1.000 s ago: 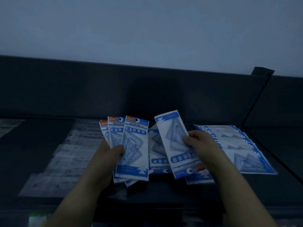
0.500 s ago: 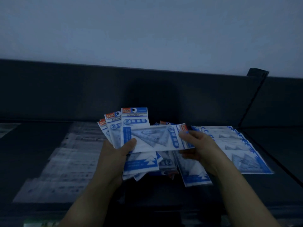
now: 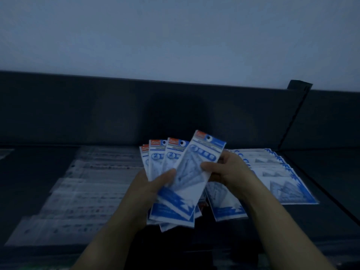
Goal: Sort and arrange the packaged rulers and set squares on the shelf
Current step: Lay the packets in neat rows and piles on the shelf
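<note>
Over on the far left, a row of clear ruler packs is lying overlapped on the dark shelf, running from the front edge back towards the rear panel; the print on them is too blurred to read. Moving in, the left hand is gripping a fan of set square packs, with the thumb curling across the front and the fingers hiding behind, and the orange-and-blue headers are pointing up and away. The front pack is tilting to the right, lying on top of that fan. The right hand is pinching the front pack's right edge, its thumb on the face and its fingers curling behind. Below that hand, a loose set square pack is lying flat on the shelf. Further right, a row of set square packs is lying overlapped, one just beside the next, near the slanted divider.
</note>
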Motion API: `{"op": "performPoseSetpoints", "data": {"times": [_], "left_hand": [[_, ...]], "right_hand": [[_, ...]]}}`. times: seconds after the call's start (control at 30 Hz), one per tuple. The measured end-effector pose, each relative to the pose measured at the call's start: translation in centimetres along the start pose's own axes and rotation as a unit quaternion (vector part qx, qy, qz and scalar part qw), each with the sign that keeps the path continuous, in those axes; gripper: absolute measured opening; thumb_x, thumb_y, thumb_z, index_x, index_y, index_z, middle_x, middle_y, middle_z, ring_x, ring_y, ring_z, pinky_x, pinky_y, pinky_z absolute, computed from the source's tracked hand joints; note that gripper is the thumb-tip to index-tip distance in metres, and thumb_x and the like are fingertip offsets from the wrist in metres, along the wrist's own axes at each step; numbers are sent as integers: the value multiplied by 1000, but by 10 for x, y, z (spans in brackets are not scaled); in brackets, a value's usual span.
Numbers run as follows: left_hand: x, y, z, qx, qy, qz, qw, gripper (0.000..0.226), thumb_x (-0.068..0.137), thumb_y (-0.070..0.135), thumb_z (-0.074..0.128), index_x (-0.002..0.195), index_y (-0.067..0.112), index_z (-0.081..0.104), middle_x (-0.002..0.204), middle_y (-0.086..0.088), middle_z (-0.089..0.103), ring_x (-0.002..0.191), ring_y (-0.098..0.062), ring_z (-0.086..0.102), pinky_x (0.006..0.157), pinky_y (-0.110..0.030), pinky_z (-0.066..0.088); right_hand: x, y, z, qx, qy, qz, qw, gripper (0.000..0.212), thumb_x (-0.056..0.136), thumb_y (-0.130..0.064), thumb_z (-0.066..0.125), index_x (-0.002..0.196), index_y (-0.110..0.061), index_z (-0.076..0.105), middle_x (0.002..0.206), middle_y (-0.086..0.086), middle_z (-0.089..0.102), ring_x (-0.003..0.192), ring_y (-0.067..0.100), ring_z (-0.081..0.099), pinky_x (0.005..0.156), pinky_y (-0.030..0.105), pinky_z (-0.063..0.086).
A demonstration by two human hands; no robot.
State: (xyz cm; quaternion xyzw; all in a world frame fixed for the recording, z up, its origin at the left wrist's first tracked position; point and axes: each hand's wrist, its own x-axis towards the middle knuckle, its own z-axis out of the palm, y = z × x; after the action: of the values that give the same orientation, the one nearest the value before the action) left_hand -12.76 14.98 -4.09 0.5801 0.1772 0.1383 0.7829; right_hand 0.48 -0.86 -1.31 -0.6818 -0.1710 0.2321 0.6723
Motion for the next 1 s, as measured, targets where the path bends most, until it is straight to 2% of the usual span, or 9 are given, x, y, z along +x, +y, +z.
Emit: {"op": "performPoseSetpoints", "data": {"times": [0.1, 0.17, 0.23, 0.3, 0.37, 0.57, 0.67, 0.87, 1.0], "left_hand": [[3, -4, 5, 27, 46, 20, 998, 37, 79, 12, 74, 114, 13, 62, 96, -11, 74, 77, -27, 72, 55, -32, 57], [9, -7, -3, -8, 101, 34, 994, 37, 83, 8, 70, 119, 11, 60, 103, -14, 71, 81, -29, 71, 54, -33, 57], [14, -8, -13, -46, 150, 34, 987, 40, 86, 5, 66, 125, 11, 56, 109, -16, 68, 86, -32, 69, 53, -34, 56], [16, -8, -17, -60, 165, 21, 984, 39, 89, 5, 62, 127, 9, 54, 104, -16, 67, 82, -32, 67, 51, -33, 55], [16, -8, -16, -61, 158, 12, 985, 36, 90, 4, 60, 125, 7, 55, 95, -13, 66, 74, -29, 65, 47, -30, 53], [18, -15, -8, -29, 134, 15, 990, 37, 91, 3, 58, 127, 7, 52, 109, -19, 65, 79, -29, 65, 50, -29, 51], [21, -19, -6, -21, 127, 15, 992, 38, 91, 4, 59, 128, 7, 51, 110, -19, 64, 82, -29, 65, 48, -28, 51], [23, -24, -8, -18, 117, 5, 993, 39, 90, 5, 61, 128, 9, 50, 113, -18, 64, 89, -32, 66, 47, -27, 53], [23, -24, -9, -25, 122, 2, 992, 42, 91, 5, 60, 130, 10, 48, 115, -18, 63, 92, -33, 65, 53, -31, 53]], "right_hand": [[2, 1, 6, -32, 22, -30, 999, 28, 83, -7, 69, 110, -1, 63, 97, 13, 72, 85, 24, 71, 70, 29, 58], [-1, 3, -5, -160, 112, -50, 979, 37, 85, -17, 70, 117, 0, 61, 103, 14, 69, 90, 23, 68, 76, 31, 55], [-6, 10, -17, -331, 166, -41, 928, 40, 84, -24, 70, 109, 6, 60, 105, 21, 66, 95, 31, 64, 82, 41, 52], [-14, 19, -21, -424, 134, 3, 896, 30, 83, -29, 70, 89, -1, 60, 86, 12, 64, 78, 22, 62, 66, 35, 51], [-18, 27, -18, -466, 114, 32, 877, 27, 80, -34, 73, 77, -17, 52, 72, -3, 52, 62, 7, 49, 47, 21, 34], [-14, 23, -15, -473, 104, 83, 871, 58, 76, -37, 77, 118, -9, 49, 104, 2, 54, 82, 13, 45, 67, 26, 40], [-10, 20, -17, -464, 95, 122, 872, 52, 70, -40, 81, 100, -9, 52, 82, -2, 52, 68, 11, 50, 53, 26, 40], [-5, 22, -16, -448, 44, 145, 881, 41, 66, -43, 82, 77, -14, 54, 75, 0, 56, 68, 14, 55, 55, 25, 43], [-2, 24, -12, -447, 53, 152, 880, 43, 71, -38, 79, 68, -14, 44, 65, 0, 45, 58, 12, 46, 48, 25, 33]]}}
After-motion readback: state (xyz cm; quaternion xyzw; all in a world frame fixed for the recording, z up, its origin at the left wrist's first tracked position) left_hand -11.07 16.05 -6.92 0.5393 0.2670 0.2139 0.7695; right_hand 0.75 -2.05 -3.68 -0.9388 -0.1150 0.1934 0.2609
